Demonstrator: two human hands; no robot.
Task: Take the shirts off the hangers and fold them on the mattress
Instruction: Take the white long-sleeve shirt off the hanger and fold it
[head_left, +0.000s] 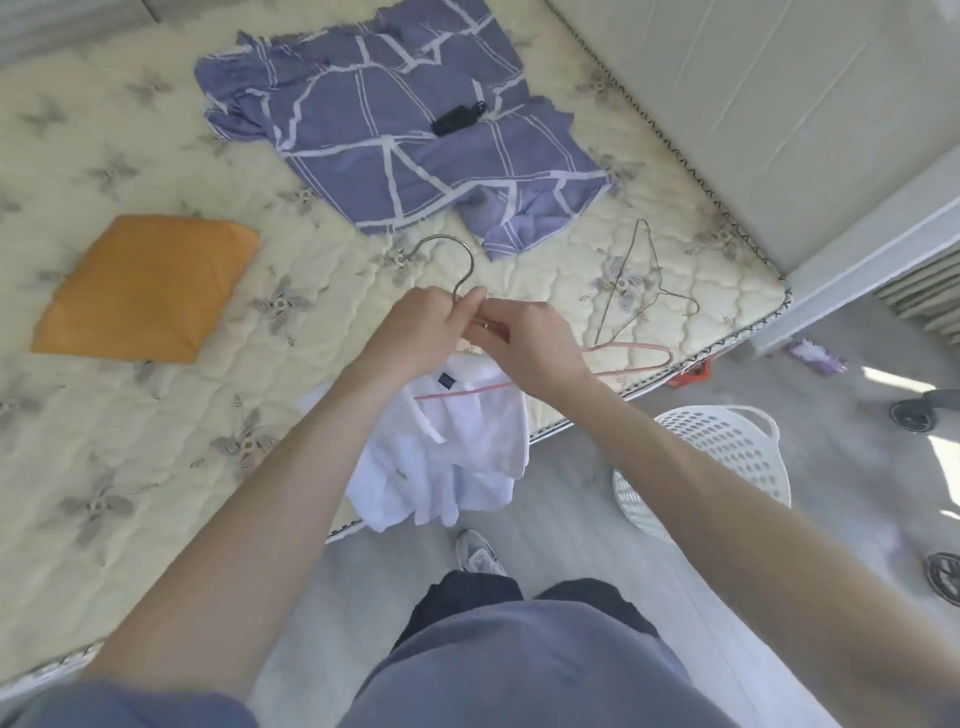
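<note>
A white shirt (452, 457) hangs on a pink hanger (631, 358) with a metal hook (457, 260), held above the near edge of the mattress (156, 457). My left hand (415, 332) grips the hanger's neck just below the hook. My right hand (524, 343) pinches at the same spot, fingertips meeting the left hand. The shirt's lower part droops over the mattress edge toward the floor. A folded orange shirt (148, 288) lies on the mattress at the left.
A purple sheet with white lines (395, 130) lies crumpled at the back, a small black device (457, 120) on it. A bare wire hanger (636, 280) rests near the mattress's right corner. A white laundry basket (711, 457) stands on the floor at right.
</note>
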